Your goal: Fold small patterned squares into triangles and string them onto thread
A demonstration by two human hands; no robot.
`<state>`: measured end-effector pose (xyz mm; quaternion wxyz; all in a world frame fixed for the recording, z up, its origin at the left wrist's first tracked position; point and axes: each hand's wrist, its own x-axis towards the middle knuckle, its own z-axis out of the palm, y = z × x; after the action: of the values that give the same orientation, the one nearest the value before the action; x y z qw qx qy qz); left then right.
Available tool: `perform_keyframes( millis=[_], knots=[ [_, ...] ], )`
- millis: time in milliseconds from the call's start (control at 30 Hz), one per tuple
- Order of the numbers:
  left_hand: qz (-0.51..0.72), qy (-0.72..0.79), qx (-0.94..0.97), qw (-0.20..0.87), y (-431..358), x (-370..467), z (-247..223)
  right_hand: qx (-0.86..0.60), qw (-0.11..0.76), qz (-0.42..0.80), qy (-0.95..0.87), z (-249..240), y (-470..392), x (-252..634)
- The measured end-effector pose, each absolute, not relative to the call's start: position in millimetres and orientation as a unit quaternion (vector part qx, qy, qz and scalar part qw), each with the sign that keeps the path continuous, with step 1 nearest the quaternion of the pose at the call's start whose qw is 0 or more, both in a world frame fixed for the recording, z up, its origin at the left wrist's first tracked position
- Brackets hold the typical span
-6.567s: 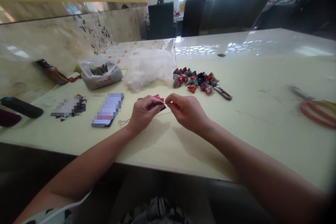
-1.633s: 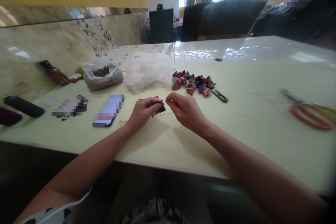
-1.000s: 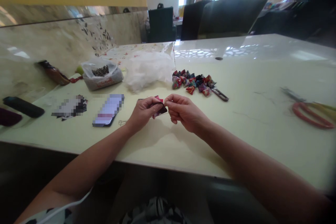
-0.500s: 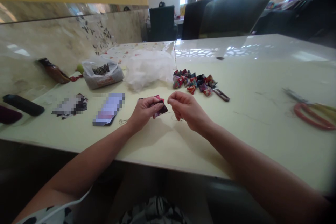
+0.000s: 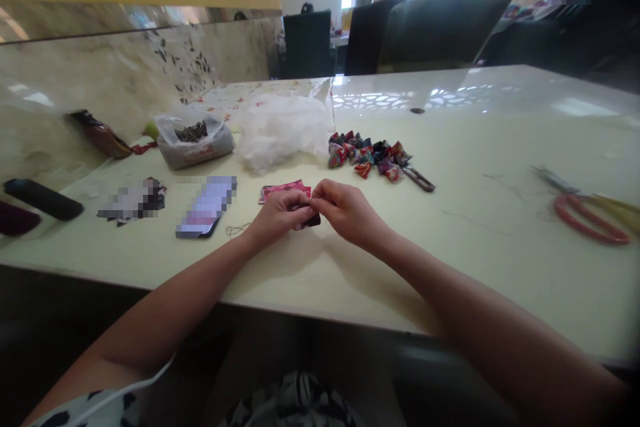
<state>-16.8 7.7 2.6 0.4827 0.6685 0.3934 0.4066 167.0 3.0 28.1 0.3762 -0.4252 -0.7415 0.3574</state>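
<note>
My left hand (image 5: 277,213) pinches a small dark and red fabric piece (image 5: 311,219) low over the pale table (image 5: 500,267). My right hand (image 5: 345,210) meets it at the fingertips, closed on the same piece; a needle is too small to see. A thin thread (image 5: 235,229) trails left of my left hand. A flat pink fabric piece (image 5: 280,189) lies just behind my hands. A pile of small colourful stuffed fabric triangles (image 5: 367,152) sits further back.
White stuffing (image 5: 283,128) and a plastic bag of dark bits (image 5: 193,140) stand at the back left. A phone (image 5: 206,205), thread snips (image 5: 419,178), red-handled scissors (image 5: 590,217) at the right, and a dark case (image 5: 43,199) at the far left lie on the table.
My hands have dropped closer to the table and come together; my right hand, apart half a second ago, now touches the fabric piece. The pink piece behind shows.
</note>
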Motion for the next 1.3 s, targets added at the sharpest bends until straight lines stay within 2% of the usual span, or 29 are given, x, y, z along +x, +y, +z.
perform_keyframes(
  millis=[167,400,600,767,933,1133,1300],
  knots=[
    [0.45,0.415,0.646,0.457,10.1,-17.6,2.3,-0.435,0.421,0.393,-0.692,25.7,10.7,170.6],
    [0.587,0.433,0.551,0.405,12.2,-21.1,4.2,-0.441,0.476,0.561,-0.515,30.8,14.2,176.8],
    [0.595,0.418,0.499,0.471,13.3,-20.9,4.6,-0.428,0.488,0.602,-0.465,37.4,12.9,176.7],
    [0.64,0.441,0.514,0.363,15.3,-23.2,4.0,-0.435,0.505,0.602,-0.439,33.2,14.0,175.4],
    [0.601,0.465,0.579,0.296,12.7,-22.9,3.6,-0.424,0.532,0.585,-0.441,28.5,11.0,170.7],
    [0.514,0.423,0.638,0.387,11.2,-16.8,1.2,-0.405,0.515,0.577,-0.487,25.0,4.0,163.0],
    [0.528,0.401,0.598,0.451,15.8,-20.7,-1.8,-0.384,0.477,0.592,-0.523,23.5,3.1,163.8]
  ],
)
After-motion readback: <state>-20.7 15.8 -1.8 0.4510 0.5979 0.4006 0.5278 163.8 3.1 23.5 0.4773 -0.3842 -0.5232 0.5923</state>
